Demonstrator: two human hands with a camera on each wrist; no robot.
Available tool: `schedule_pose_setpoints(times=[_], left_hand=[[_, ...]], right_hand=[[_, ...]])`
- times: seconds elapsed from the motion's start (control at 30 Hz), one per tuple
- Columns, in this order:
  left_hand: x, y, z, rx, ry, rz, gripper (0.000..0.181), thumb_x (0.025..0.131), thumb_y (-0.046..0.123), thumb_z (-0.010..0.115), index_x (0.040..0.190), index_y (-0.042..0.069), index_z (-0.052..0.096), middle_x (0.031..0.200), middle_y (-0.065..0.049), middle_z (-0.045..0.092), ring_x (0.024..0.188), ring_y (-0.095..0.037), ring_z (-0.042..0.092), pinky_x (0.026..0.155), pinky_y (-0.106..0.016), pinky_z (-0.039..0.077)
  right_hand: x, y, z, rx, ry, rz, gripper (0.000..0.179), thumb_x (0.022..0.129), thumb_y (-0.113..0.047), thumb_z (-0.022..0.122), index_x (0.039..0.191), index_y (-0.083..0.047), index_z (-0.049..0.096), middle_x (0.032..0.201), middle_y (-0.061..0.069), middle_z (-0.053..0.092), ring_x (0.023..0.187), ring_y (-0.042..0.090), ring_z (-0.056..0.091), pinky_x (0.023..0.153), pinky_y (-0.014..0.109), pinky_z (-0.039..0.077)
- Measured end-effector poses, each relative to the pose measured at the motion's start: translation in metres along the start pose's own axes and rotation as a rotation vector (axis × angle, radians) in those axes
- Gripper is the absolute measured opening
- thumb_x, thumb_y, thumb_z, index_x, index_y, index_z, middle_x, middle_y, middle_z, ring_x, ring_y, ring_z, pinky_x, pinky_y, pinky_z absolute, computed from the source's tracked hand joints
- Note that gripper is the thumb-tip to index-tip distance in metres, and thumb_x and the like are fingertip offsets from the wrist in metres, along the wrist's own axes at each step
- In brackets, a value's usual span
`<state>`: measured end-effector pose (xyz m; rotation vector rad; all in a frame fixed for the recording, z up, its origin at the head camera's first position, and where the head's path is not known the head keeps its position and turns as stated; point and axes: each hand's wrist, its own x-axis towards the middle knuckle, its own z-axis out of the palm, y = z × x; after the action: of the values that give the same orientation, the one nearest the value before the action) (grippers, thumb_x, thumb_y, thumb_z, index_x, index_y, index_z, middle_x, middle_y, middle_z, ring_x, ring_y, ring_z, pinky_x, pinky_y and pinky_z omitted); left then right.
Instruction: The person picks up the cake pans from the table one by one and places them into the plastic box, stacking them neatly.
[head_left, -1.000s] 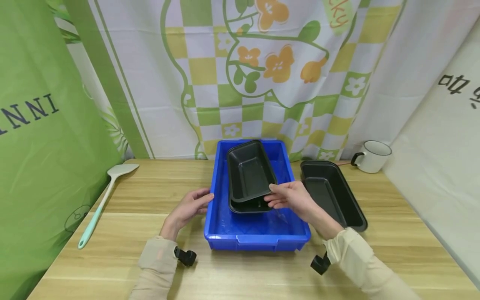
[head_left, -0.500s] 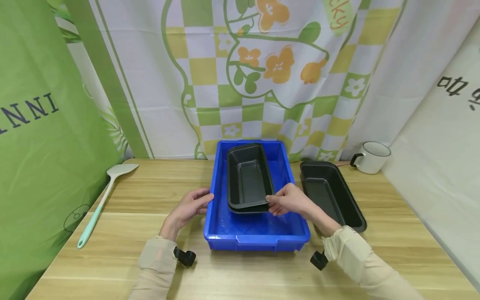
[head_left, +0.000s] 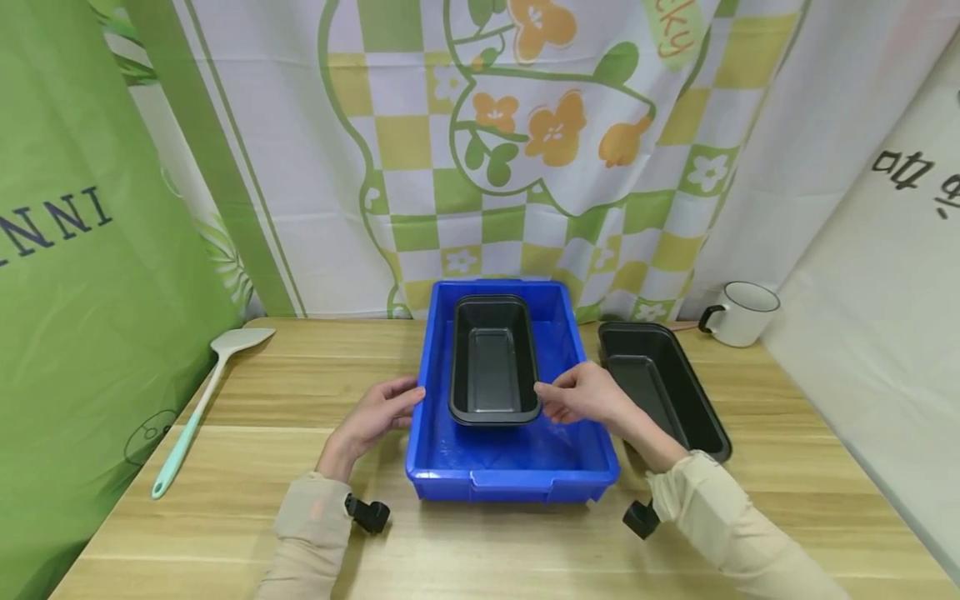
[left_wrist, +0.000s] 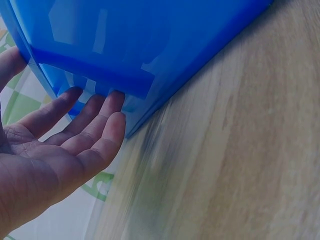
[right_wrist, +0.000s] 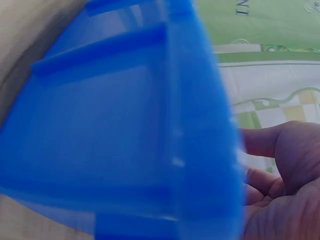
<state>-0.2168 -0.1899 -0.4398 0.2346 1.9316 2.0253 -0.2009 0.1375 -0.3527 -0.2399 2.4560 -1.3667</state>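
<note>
One black pan [head_left: 492, 367] sits inside a blue bin [head_left: 450, 488] on the worktop [head_left: 217, 533]. The right hand [head_left: 587, 395], fingertips partly hidden, seems to pinch the pan's rim; the left hand [head_left: 379, 413], fingers relaxed, touches the bin. Placing looks nearly done; next calls for letting go.

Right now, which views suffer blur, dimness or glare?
Head: brightly lit, blue bin and loaf pan inside both sharp. Left wrist: dim, pale reflections on the bin, left hand fairly clear. Right wrist: bin's near edge blurred, right hand partly hidden behind it.
</note>
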Motion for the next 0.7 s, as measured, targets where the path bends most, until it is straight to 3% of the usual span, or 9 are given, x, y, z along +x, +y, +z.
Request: schedule_pose_setpoints(times=[0.3,0.47,0.6,0.7], left_hand=[[-0.001,0.002,-0.001,0.005,-0.010,0.005,0.056,0.099,0.017,0.053,0.142,-0.012,0.032,0.136,-0.034,0.044,0.101,-0.022,0.064,0.086,-0.033,0.054],[0.001,0.003,0.000,-0.002,-0.004,0.005,0.056,0.099,0.017,0.054,0.142,-0.012,0.033,0.136,-0.033,0.044,0.098,-0.020,0.064,0.085,-0.034,0.054],[0.000,0.001,-0.001,0.001,-0.014,0.004,0.056,0.099,0.016,0.053,0.142,-0.012,0.032,0.137,-0.034,0.043,0.097,-0.018,0.064,0.086,-0.034,0.054],[0.000,0.000,-0.002,0.004,-0.022,0.003,0.056,0.099,0.017,0.053,0.142,-0.012,0.032,0.138,-0.034,0.042,0.099,-0.019,0.064,0.086,-0.034,0.054]], right_hand=[[-0.002,-0.007,-0.014,0.204,-0.046,-0.041,0.039,0.093,-0.017,0.064,0.115,0.015,0.061,0.089,0.018,0.070,0.077,0.021,0.069,0.074,0.036,0.058],[-0.007,-0.008,-0.017,0.272,-0.041,-0.099,0.044,0.095,-0.020,0.062,0.123,0.013,0.056,0.105,0.025,0.067,0.085,0.026,0.069,0.077,0.033,0.057],[-0.014,0.001,-0.012,0.381,-0.015,-0.143,0.047,0.096,-0.018,0.060,0.131,0.011,0.050,0.119,0.030,0.060,0.091,0.025,0.068,0.081,0.033,0.056],[-0.021,0.010,-0.011,0.433,0.026,-0.181,0.047,0.096,-0.017,0.059,0.131,0.013,0.048,0.119,0.025,0.061,0.090,0.020,0.068,0.081,0.032,0.056]])
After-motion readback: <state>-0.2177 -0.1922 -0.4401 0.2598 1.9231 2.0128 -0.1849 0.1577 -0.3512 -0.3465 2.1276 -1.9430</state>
